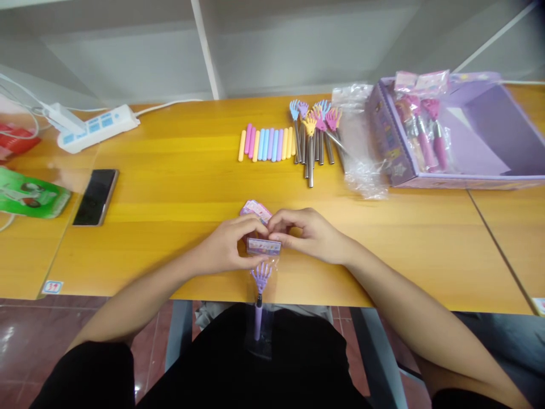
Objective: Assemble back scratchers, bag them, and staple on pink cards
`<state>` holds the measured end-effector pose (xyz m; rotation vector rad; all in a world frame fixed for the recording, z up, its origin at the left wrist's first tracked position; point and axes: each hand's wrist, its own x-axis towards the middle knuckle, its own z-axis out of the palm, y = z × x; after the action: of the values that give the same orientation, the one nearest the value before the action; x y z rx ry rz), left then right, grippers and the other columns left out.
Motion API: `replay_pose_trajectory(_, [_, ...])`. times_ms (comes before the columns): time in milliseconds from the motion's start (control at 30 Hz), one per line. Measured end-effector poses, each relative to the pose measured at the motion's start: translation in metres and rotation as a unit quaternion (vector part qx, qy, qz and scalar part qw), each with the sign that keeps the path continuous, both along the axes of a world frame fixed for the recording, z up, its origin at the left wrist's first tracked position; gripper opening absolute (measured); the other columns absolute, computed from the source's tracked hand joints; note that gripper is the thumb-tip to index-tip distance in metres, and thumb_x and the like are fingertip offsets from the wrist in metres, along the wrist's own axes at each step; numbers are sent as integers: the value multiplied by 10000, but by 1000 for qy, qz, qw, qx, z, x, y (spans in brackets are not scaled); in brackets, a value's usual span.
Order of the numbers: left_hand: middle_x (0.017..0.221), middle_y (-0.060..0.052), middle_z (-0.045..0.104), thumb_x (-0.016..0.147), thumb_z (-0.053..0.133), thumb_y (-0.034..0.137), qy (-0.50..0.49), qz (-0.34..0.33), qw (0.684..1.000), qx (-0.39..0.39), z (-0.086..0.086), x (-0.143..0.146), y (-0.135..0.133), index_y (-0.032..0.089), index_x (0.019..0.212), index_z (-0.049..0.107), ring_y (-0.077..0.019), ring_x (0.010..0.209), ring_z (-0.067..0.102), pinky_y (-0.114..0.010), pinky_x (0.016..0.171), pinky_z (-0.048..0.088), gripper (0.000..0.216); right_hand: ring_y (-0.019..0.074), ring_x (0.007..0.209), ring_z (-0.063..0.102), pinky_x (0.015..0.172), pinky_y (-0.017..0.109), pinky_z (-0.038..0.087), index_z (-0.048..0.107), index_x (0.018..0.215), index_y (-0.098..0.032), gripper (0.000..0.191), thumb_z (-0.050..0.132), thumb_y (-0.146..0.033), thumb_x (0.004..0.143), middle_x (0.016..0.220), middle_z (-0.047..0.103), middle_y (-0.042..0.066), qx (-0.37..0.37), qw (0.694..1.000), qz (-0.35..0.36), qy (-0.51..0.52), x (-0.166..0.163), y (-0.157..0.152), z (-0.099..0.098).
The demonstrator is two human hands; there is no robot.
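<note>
I have the printed header card (264, 246) between my hands, close to the table's (191, 142) near edge. Below it, the clear bag (272, 278) holding a purple hand-shaped scratcher (259, 300) hangs past that edge in front of my black shirt. My left hand (251, 243) is half curled about the card's left end, thumb low and fingers above; I can't tell how firmly it grips. My right hand (272, 232) brings thumb and forefinger almost together at the card's upper edge, but what lies between the tips is hidden.

I seem to be fitting the card at the bag's top. To do it well, I should steady the bag on the left, since the overhanging scratcher may drag it askew, keep the card square, and press from the middle outward without creasing it. More printed cards (256, 210) lie just beyond my fingers. The coloured tubes (266, 145) and bare-shafted scratchers (310, 147) sit toward the far edge, well away from my working hands.
</note>
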<state>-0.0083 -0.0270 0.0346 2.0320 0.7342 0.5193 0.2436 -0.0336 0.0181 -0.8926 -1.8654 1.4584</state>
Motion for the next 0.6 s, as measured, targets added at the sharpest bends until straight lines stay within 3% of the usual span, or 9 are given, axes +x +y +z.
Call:
replay_pose_trajectory(133, [977,-1,743,900,772,260,48,-8,998,-33,1,-1,0,212,1048,682,-154,852,661,-284,796,486,179,127,710,599,690,262,472,666,885,-184,424,535,-518,1111,780,664,2,-5,1000,21,-8,3,0,4])
replay_pose_trajectory(333, [920,-5,731,938,728,328,68,-11,996,-49,-1,0,-1,207,989,677,-155,794,636,-281,733,456,142,101,631,454,594,249,374,619,833,-194,422,669,-565,1028,712,559,-41,2,998,37,-48,-1,-2,4])
replay_pose_trajectory(600, [899,-10,702,1010,614,406,58,-24,996,-64,0,-2,1,196,1010,669,-162,786,614,-286,715,451,217,107,638,460,590,249,365,633,839,-191,406,652,-541,1044,723,583,-32,13,997,43,-56,-3,-2,2])
